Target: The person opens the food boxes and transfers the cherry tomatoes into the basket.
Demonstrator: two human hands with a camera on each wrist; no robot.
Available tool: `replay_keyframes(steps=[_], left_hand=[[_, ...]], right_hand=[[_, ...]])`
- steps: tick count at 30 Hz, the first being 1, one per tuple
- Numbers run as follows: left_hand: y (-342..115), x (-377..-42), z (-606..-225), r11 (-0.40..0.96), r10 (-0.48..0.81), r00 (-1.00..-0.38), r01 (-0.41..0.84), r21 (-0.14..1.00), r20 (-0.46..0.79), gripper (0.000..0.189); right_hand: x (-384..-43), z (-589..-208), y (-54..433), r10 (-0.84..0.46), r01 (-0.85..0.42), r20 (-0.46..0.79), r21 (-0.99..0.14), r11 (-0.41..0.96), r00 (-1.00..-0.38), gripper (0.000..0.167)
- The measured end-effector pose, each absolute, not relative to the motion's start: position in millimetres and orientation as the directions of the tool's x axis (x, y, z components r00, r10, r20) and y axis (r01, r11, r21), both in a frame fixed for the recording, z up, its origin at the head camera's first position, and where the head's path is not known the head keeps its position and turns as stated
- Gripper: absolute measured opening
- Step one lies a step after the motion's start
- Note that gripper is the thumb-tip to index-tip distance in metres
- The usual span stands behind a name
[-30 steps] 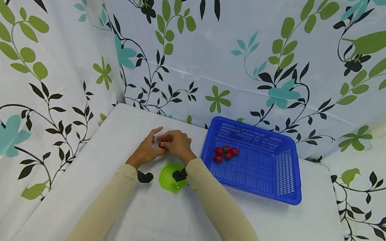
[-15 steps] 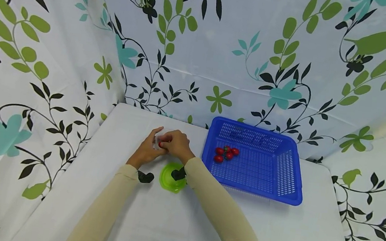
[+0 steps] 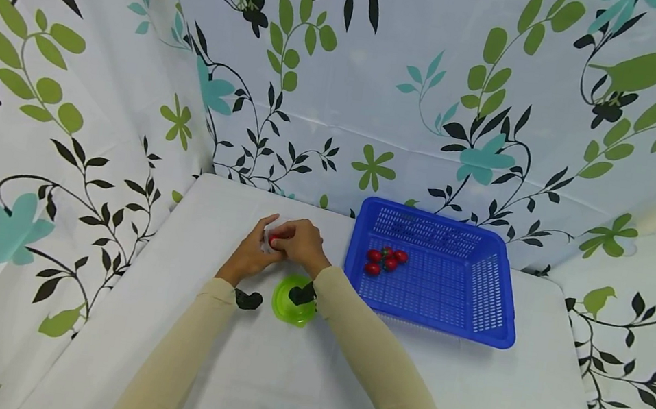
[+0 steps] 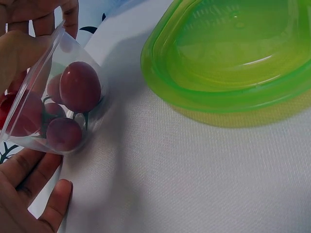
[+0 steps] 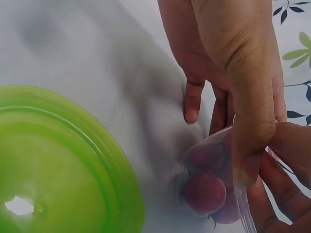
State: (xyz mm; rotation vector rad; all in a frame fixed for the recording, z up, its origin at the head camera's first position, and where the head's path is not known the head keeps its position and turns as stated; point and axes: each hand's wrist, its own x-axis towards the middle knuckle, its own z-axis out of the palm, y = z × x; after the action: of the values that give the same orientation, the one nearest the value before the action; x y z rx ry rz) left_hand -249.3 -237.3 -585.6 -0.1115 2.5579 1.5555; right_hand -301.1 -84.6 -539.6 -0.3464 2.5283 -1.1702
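Observation:
My left hand holds a clear plastic cup, its fingers around the side. Several red cherry tomatoes lie inside it, and the cup is tilted with its mouth away from the wrist camera. My right hand is at the cup's mouth, pinching a cherry tomato there; its thumb bends over the rim in the right wrist view, which hides the index fingertip. A translucent green lid lies on the table below the hands, partly covered by the right wrist's camera.
A blue mesh basket stands right of the hands, with several red cherry tomatoes in its left part. A white cloth covers the table. Leaf-patterned curtains hang behind and at both sides.
Both hands stay at the cup; the right fingers shift slightly at its mouth. The basket and lid have not moved, apart from a slight drift of the whole head view.

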Motion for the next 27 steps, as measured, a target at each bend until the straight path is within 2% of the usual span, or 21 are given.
replay_keyframes(steps=[16,27], left_hand=[[-234.6,-249.9,-583.5,0.452,0.021,-0.987,-0.13,0.883,-0.157,0.099],[-236.6,-248.2,-584.3,0.472,-0.001,-0.984,-0.159,0.867,-0.18,0.099]], right_hand=[[-298.1,-542.8,-84.3,-0.322,-0.098,-0.14,-0.776,0.623,-0.936,0.014],[-296.6,-527.1,-77.0,-0.313,-0.144,-0.071,-0.778,0.612,-0.947,0.016]])
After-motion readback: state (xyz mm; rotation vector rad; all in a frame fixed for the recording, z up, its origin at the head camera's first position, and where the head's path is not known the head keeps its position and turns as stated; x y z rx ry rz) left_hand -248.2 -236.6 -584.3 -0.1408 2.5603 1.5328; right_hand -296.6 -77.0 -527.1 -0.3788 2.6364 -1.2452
